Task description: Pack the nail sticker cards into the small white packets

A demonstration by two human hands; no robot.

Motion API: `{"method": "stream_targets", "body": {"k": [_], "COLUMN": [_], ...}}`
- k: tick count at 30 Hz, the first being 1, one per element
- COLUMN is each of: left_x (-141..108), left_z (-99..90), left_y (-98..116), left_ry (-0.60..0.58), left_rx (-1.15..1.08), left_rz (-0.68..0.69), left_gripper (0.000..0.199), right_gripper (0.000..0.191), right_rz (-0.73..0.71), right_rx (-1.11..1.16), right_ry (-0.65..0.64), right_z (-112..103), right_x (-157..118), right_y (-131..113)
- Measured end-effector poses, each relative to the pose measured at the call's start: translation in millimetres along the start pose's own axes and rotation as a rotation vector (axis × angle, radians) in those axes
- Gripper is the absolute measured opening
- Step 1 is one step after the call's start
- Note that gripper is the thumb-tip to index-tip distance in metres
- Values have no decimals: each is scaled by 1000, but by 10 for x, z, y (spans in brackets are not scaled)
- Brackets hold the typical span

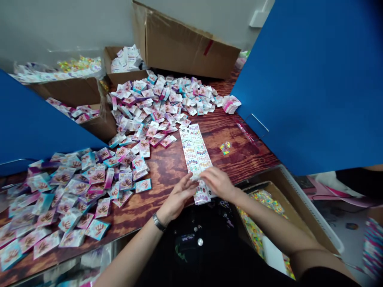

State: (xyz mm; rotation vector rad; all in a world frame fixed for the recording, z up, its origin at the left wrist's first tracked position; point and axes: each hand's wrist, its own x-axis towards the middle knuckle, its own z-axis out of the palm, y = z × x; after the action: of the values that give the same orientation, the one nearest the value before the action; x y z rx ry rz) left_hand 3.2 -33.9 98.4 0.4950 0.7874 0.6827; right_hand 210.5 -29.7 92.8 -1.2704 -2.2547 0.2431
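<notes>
Two long printed sticker strips [196,145] lie side by side on the wooden table in front of me, covered with rows of small coloured round motifs. Over their near end, my left hand [178,195] is turned partly palm up with its fingers stretched out. My right hand [218,182] meets it from the other side, its fingers closed together at a small whitish piece [196,176] between the hands. What that piece is I cannot make out. To the right of the strips lies a small clear packet [226,148] with yellow and green bits.
Piles of small printed boxes [97,174] cover the table's [239,163] left and back. Cardboard boxes [185,44] stand behind, one holding white packets [127,58]. Blue panels [317,79] flank both sides. Below right, an open carton holds many colourful packets [263,199].
</notes>
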Motion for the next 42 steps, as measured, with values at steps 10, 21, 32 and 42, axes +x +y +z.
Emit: {"method": "stream_targets", "body": {"k": [10,21,32,42], "left_x": [-46,-18,120,820], "left_z": [-9,-145,-294,-928], "left_y": [12,-8,155,1413], "left_ry": [3,14,83,807], "left_rx": [171,181,522,1894], "left_rz": [-16,-16,215,380], "left_gripper": [46,42,35,46], "right_gripper": [19,19,27,34], "right_rz": [517,417,223,394], "right_rx": [-303,-194,-284,-384], "right_ry": [-203,-349,-345,-193], "right_z": [-203,-297,39,211], "right_x": [-116,-162,-364,-601], "right_y": [1402,1195,1138,1042]}}
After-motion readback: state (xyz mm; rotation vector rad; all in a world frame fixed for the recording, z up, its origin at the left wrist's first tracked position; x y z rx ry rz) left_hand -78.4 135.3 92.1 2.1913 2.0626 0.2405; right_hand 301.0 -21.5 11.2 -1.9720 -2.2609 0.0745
